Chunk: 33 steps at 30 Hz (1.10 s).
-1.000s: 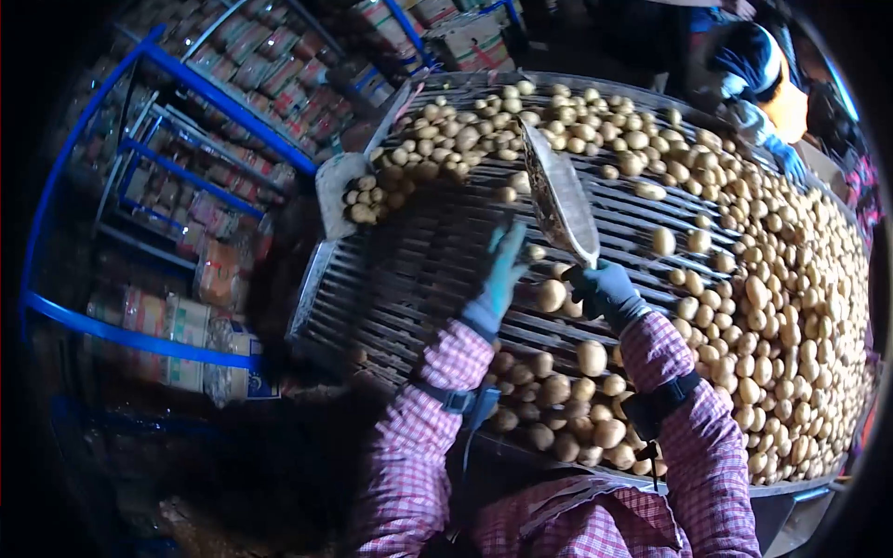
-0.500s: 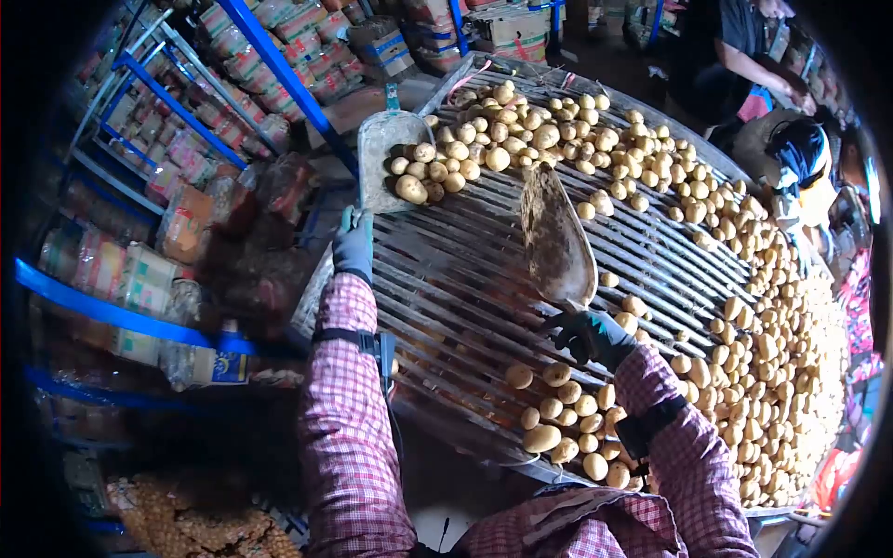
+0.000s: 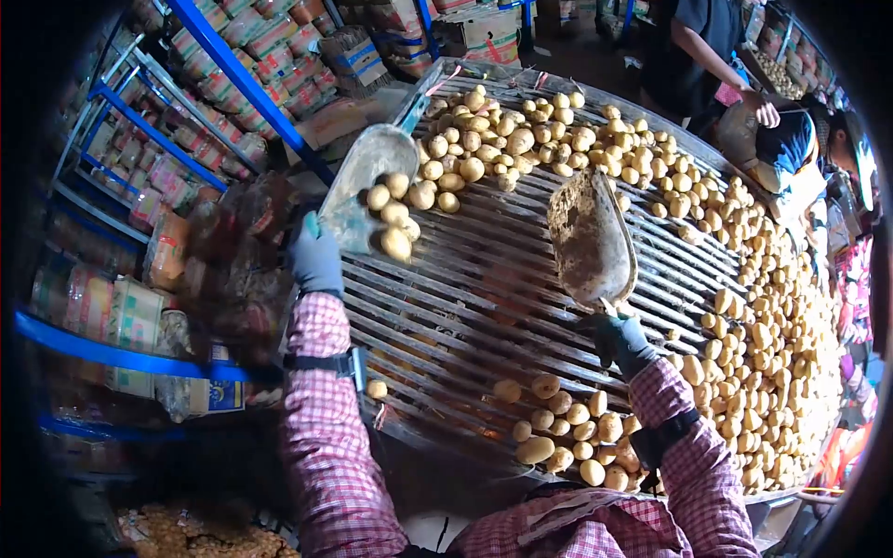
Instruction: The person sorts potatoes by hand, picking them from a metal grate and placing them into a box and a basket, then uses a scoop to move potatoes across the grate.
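My gloved left hand (image 3: 318, 256) is closed on the near edge of a worn metal scoop (image 3: 365, 200) at the left side of a slatted table (image 3: 465, 251). Several potatoes (image 3: 395, 242) lie in and at the mouth of this scoop, and its greenish handle points away from me. In my gloved right hand (image 3: 616, 337) is the handle end of a second scoop (image 3: 595, 242), dirt-stained and holding no potatoes. That scoop is over the middle slats, its tip toward the far potato pile (image 3: 521, 139). A smaller potato group (image 3: 577, 432) rests near my right forearm.
A large potato heap (image 3: 781, 372) covers the table's right side. Beyond the far right edge is another person (image 3: 707, 56) in dark clothing. Blue metal rails (image 3: 251, 84) and stacked boxes (image 3: 130, 307) stand at left. A potato sack (image 3: 205, 530) sits at lower left.
The left scoop has tilted and turned, and potatoes have shifted toward its near edge. The right scoop has moved slightly right. The other person's arm has come lower.
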{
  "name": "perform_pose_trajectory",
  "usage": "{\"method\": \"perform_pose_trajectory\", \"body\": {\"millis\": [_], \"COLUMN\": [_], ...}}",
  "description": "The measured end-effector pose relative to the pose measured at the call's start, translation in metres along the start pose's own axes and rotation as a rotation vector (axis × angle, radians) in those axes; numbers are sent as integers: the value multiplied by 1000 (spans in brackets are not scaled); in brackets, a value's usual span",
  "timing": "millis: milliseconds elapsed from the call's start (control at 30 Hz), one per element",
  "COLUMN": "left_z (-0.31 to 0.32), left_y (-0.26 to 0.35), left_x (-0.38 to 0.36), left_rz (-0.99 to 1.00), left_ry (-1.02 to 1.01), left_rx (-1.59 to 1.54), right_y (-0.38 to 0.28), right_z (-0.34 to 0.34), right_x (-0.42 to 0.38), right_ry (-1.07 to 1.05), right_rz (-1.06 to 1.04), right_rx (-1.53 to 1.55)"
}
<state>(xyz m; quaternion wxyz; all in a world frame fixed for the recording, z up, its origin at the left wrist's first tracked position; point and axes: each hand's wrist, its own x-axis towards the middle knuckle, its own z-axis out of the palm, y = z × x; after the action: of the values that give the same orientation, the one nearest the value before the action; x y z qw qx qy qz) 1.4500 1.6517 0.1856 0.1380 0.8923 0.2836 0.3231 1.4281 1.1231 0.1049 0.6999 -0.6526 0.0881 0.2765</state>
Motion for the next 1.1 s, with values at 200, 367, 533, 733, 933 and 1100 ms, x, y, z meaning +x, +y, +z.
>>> {"method": "perform_pose_trajectory", "body": {"millis": [200,367,533,733,933,1100], "left_z": [-54,-89,-106,-147,-130,-105], "left_y": [-86,-145,-138,-60,-37,-21], "left_x": [-35,-111,-170,-186,-213,-222], "left_rz": [-417,-772,-898,-377,-208,-63], "left_ry": [-50,-22,47,-226,-211,-150], "left_rx": [-688,-741,-713,-182,56,-4], "right_y": [-32,-34,-18,-72,-94,-121], "right_z": [52,118,202,271,289,250], "right_x": [6,46,90,106,165,194], "right_ry": [-47,-265,-450,-472,-317,-209], "right_rz": [60,-21,-356,-55,-82,35], "right_rx": [-49,-132,-344,-237,-247,-146]}}
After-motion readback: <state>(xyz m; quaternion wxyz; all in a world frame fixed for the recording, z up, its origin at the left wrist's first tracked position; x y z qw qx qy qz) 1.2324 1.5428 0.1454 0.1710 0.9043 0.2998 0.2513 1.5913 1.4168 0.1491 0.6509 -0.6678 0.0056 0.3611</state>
